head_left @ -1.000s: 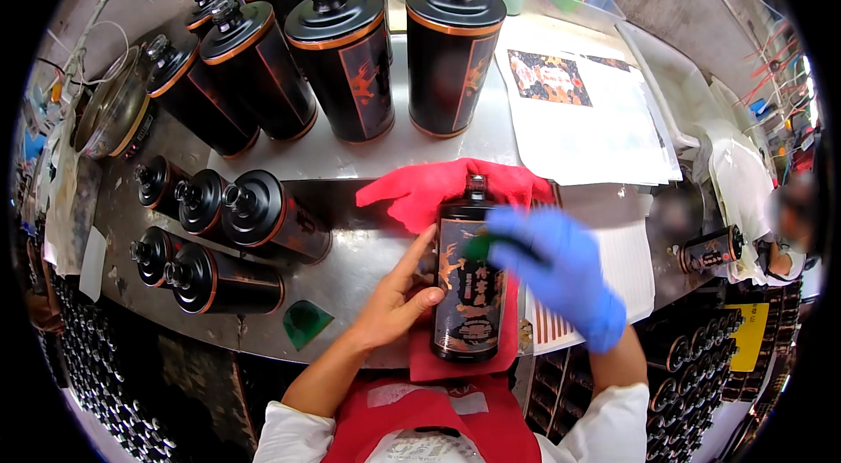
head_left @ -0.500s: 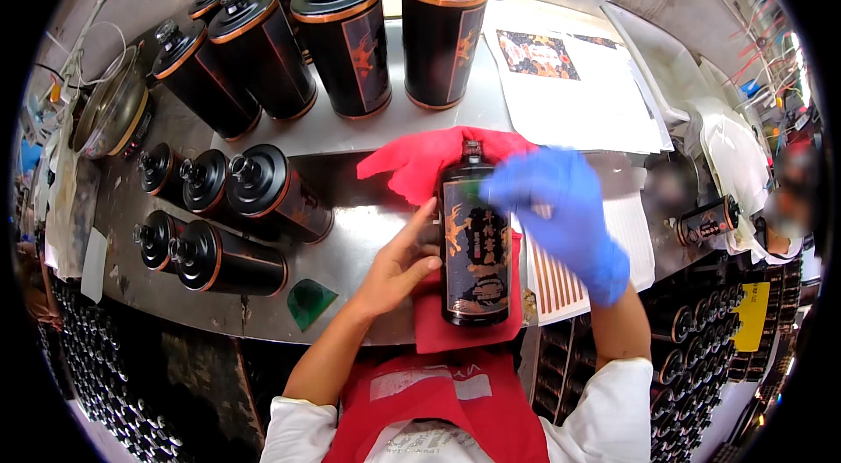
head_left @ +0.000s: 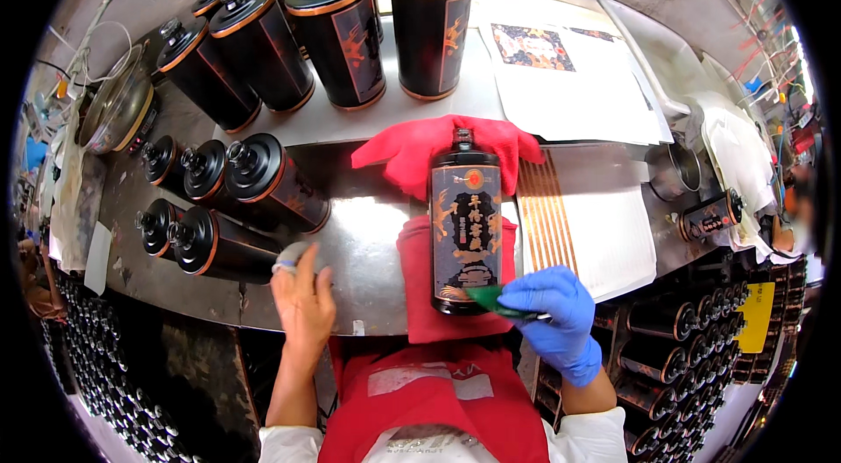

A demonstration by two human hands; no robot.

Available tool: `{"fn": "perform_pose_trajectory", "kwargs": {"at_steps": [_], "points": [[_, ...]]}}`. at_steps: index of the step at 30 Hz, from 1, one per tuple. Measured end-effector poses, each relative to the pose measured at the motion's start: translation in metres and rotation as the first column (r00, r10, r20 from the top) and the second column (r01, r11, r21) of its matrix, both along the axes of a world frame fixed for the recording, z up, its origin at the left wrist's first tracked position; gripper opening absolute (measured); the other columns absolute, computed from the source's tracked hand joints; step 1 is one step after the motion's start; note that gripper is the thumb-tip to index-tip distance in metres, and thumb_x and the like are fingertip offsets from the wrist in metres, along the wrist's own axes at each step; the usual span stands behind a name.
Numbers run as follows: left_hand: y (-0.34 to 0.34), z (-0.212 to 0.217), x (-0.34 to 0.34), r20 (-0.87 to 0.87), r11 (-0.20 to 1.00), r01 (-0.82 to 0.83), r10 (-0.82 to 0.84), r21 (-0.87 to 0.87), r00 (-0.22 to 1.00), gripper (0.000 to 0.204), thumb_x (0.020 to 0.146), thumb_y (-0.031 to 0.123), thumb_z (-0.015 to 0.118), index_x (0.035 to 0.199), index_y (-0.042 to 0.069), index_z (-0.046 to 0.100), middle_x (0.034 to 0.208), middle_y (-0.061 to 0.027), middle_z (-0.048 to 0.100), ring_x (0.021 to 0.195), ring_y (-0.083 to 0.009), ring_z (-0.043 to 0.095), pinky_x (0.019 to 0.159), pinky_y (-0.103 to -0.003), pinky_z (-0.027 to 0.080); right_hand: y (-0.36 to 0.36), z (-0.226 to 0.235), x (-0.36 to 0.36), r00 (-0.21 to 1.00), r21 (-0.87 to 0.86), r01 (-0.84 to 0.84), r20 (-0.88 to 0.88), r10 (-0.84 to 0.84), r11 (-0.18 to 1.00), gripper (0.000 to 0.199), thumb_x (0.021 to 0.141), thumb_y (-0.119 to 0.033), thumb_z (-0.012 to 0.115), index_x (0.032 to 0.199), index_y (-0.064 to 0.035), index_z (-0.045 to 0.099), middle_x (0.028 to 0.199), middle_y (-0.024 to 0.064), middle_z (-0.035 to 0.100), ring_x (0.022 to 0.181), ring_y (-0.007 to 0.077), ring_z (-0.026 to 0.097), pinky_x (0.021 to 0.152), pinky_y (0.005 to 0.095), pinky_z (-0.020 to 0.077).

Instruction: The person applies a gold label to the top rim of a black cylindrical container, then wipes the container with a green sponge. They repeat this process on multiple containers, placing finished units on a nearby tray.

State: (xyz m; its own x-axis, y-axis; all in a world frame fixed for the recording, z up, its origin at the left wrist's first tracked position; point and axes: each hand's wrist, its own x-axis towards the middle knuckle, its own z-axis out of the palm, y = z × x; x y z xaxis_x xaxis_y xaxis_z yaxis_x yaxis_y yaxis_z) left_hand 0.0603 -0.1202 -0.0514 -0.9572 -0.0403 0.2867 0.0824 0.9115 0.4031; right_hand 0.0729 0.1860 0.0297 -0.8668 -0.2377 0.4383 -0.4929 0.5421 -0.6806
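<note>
A black bottle (head_left: 466, 231) with a dark, gold-figured label lies in front of me, label up and neck away from me. Under it are a red cloth pad (head_left: 416, 288) and a bunched red cloth (head_left: 407, 152). My right hand (head_left: 554, 310), in a blue glove, pinches a green scraper (head_left: 492, 299), whose edge is at the label's lower end. My left hand (head_left: 304, 301) is off the bottle, thumb and fingers apart, beside a row of lying bottles. Something whitish shows at its fingertips; whether worn or held, I cannot make out.
Several black bottles (head_left: 223, 244) lie at the left, and more (head_left: 434, 34) stand behind. Papers (head_left: 604, 104) and a sheet of copper-coloured strips (head_left: 547, 209) lie at the right, near a metal cup (head_left: 674, 171) and another bottle (head_left: 710, 216). Racked bottles fill the lower sides.
My right hand has come down from the label's top to its lower end. My left hand has let go of the bottle and moved left, where a green piece lay; that piece no longer shows.
</note>
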Motion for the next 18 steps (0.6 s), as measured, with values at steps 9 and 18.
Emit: {"fn": "perform_pose_trajectory", "kwargs": {"at_steps": [9, 18], "points": [[-0.024, 0.002, 0.014, 0.210, 0.997, -0.068, 0.060, 0.035, 0.976, 0.048, 0.073, 0.014, 0.070, 0.115, 0.000, 0.052, 0.099, -0.0210, 0.053, 0.097, -0.0379, 0.048, 0.085, -0.043, 0.038, -0.009, 0.032, -0.110, 0.982, 0.095, 0.005, -0.188, 0.013, 0.995, 0.024, 0.068, -0.004, 0.072, 0.089, -0.0114, 0.067, 0.090, 0.0040, 0.063, 0.081, 0.0204, 0.058, 0.072, 0.0339, 0.0455], [-0.010, 0.016, 0.011, 0.197, 0.280, -0.172, -0.064, 0.944, 0.978, 0.028, 0.075, 0.001, 0.070, 0.099, 0.001, 0.058, 0.085, -0.0023, 0.059, 0.076, -0.0102, 0.057, 0.067, -0.023, 0.046, -0.011, 0.001, 0.028, 0.972, 0.286, -0.227, 0.010, 0.234, 0.931, 0.042, 0.062, -0.010, 0.070, 0.102, -0.0225, 0.067, 0.098, -0.0066, 0.063, 0.079, 0.0133, 0.058, 0.063, 0.0271, 0.0405]]}}
